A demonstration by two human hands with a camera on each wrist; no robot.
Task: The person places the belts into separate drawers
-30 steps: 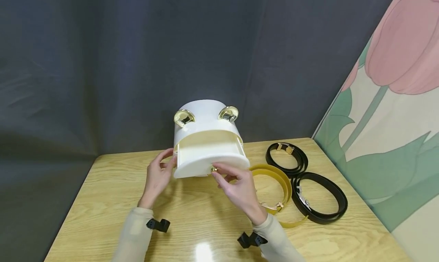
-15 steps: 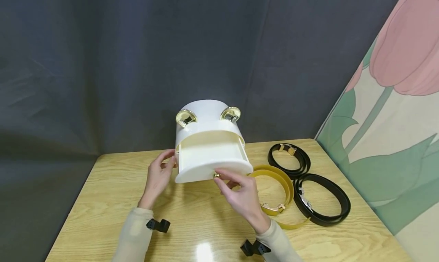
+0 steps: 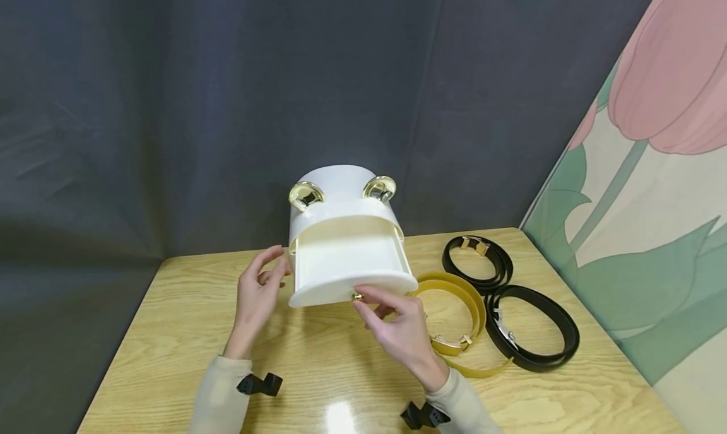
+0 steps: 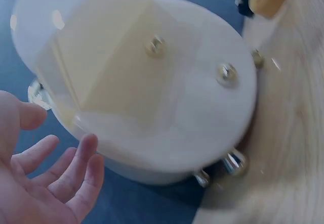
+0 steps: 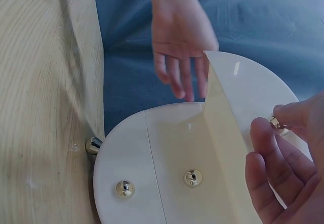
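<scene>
A white rounded storage box with two gold ear-like rings stands near the back of the table. Its top drawer is pulled out, and the part of the inside I see holds nothing. My right hand pinches that drawer's small gold knob between thumb and index finger. Beside the box's left side is my left hand, its fingers loosely bent and holding nothing; the left wrist view shows it apart from the box. Below, lower drawer fronts carry gold knobs, seen in the right wrist view.
To the right lie a coiled mustard-yellow belt and two coiled black belts, one behind and one in front. A dark curtain hangs behind the wooden table. A tulip-painted wall borders the right side.
The drawer has come slightly farther out toward me, with my right hand on its knob. My left hand has drawn back a little from the box's left side.
</scene>
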